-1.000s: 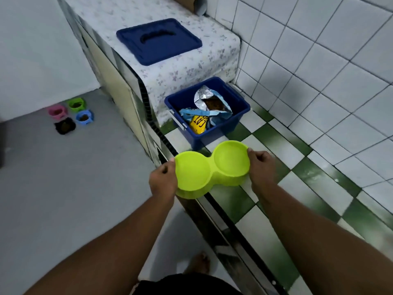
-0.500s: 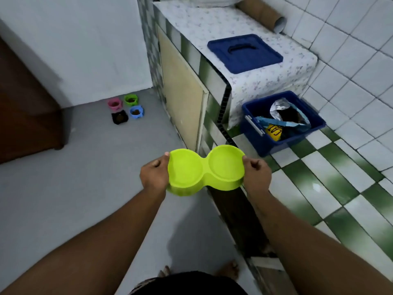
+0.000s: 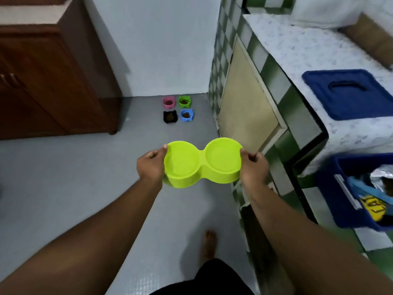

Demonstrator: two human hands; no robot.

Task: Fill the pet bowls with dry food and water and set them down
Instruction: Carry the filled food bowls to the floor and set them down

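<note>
I hold the lime double bowl (image 3: pixel 203 162) between my hands, left hand (image 3: pixel 150 165) and right hand (image 3: pixel 253 168) gripping opposite ends, above the grey floor (image 3: pixel 63 177).

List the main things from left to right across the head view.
From the left: wooden cabinet → left hand → lime double bowl → right hand → blue bin.

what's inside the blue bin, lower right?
Blue bin holds an opened foil bag, brown kibble showing at its mouth, yellow panel reading CAT. The bag covers the bin's floor; its right part is out of frame.
</note>
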